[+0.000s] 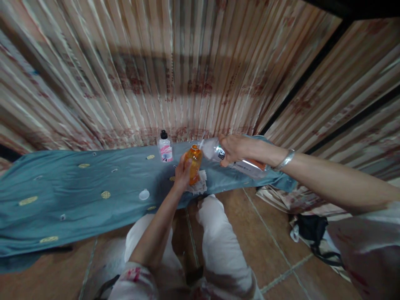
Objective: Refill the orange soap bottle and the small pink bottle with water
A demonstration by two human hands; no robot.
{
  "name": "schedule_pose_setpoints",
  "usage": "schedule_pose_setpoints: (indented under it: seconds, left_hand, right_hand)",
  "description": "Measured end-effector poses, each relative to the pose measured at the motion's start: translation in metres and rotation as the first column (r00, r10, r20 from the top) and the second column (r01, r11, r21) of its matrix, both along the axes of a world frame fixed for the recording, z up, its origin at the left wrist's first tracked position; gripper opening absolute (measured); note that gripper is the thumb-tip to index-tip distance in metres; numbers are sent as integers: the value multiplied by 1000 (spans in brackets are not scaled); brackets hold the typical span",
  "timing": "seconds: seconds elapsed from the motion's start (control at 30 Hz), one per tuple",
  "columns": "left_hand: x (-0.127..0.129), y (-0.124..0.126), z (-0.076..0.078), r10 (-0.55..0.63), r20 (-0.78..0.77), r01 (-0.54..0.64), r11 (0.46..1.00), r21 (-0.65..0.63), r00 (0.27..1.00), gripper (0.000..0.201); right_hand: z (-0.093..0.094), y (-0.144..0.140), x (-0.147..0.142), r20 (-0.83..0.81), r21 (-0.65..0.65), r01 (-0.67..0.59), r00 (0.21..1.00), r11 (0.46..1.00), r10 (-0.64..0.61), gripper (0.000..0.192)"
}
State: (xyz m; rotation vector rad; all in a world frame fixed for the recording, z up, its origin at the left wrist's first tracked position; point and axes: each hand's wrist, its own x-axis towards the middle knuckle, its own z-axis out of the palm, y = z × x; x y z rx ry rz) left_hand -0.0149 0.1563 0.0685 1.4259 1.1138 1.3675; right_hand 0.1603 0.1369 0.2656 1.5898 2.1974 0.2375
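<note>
My left hand [183, 171] is wrapped round a small amber bottle [195, 164], holding it upright with its mouth uncovered. Under that bottle lies a whitish folded tissue or cloth [201, 182]. My right hand [236, 148] grips a large clear bottle [211, 149] from above, tipped onto its side. Its narrow end points left, close to the amber bottle's mouth; whether the two touch, or liquid is flowing, I cannot tell. To the left stands a small clear bottle [165, 150] with a black cap and pink label.
A blue-green cloth with yellow patterns [78, 179] covers the long, low surface. On it lies a round whitish disc [144, 194], perhaps a lid. A pleated curtain [187, 75] hangs behind. Dark bags or cloth [312, 229] lie on the tiled floor at right.
</note>
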Motion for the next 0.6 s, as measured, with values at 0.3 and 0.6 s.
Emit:
schedule_pose_setpoints:
  seconds: [0.3,0.6]
  left_hand:
    - [-9,9,-1,3,-90,-4,1000,-6,996,39]
    - [-12,13,-10,-10,-91,12,1000,22,996,39]
  right_hand:
    - [3,1,0,-18,-45,0,1000,999,-1,78]
    - [7,-3,2,-6,-60,18,1000,998,-18,74]
